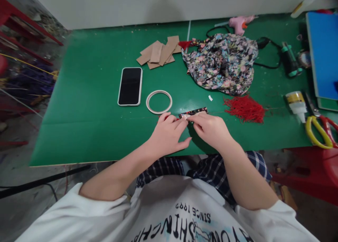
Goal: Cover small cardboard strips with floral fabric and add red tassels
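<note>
A small flat strip covered in dark floral fabric (194,112) lies on the green table just past my fingertips, part of its tan underside showing at the right. My left hand (169,133) rests palm down, its fingers stretched onto the strip's left end and its thumb held apart. With fingers curled and the index pointing left, my right hand (212,129) presses and grips the strip's near edge. Something small and white shows where the fingertips meet; I cannot make it out. A bit of red sticks out by my left fingers. Beyond them lies a tape roll (158,112).
A phone (130,87) and cardboard strips (161,53) lie left and behind. Crumpled floral fabric (221,66), red threads (245,109) and a pink glue gun (237,23) are right of centre. Farther right are a glue bottle (297,103), scissors (327,141) and a blue board (324,51).
</note>
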Demonstrator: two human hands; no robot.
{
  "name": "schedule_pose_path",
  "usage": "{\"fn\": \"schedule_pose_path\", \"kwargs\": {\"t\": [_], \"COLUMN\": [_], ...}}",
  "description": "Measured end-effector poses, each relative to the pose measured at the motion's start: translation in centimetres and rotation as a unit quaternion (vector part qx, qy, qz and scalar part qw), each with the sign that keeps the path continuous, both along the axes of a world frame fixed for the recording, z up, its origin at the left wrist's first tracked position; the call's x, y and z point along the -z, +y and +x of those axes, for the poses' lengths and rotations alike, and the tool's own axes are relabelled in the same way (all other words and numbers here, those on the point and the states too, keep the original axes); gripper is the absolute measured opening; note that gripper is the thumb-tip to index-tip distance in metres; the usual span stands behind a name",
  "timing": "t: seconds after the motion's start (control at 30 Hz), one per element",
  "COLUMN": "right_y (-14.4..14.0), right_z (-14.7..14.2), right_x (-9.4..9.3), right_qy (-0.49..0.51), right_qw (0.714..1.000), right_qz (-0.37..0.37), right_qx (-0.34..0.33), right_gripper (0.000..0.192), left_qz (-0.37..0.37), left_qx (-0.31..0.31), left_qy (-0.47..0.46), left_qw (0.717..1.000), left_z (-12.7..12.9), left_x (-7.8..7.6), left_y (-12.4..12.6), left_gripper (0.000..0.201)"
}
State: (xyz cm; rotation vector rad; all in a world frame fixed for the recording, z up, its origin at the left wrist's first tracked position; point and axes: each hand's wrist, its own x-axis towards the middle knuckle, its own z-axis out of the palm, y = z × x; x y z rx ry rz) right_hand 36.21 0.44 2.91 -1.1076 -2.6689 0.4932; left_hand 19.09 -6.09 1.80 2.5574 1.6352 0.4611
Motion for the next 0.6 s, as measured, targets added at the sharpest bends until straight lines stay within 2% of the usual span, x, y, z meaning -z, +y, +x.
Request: {"fn": "schedule_pose_path", "kwargs": {"t": [0.43,0.6], "right_y": [0.5,0.59], "right_z": [0.13,0.22], "right_x": [0.7,0.45], "right_qy": [-0.043,-0.074], "right_qw": [0.999,0.997], "right_qz": [0.012,0.023], "right_qx": [-0.024,-0.001], "right_gripper": [0.038,0.038], "left_qz": [0.01,0.02], "left_qx": [-0.007,-0.015], "left_qy": [-0.016,0.003], "left_qw": [1.0,1.0], "left_z": [0.09,0.32], "left_x": [0.24,0.46], "left_y": [-0.17,-0.44], "left_gripper": [0.047,0.043]}}
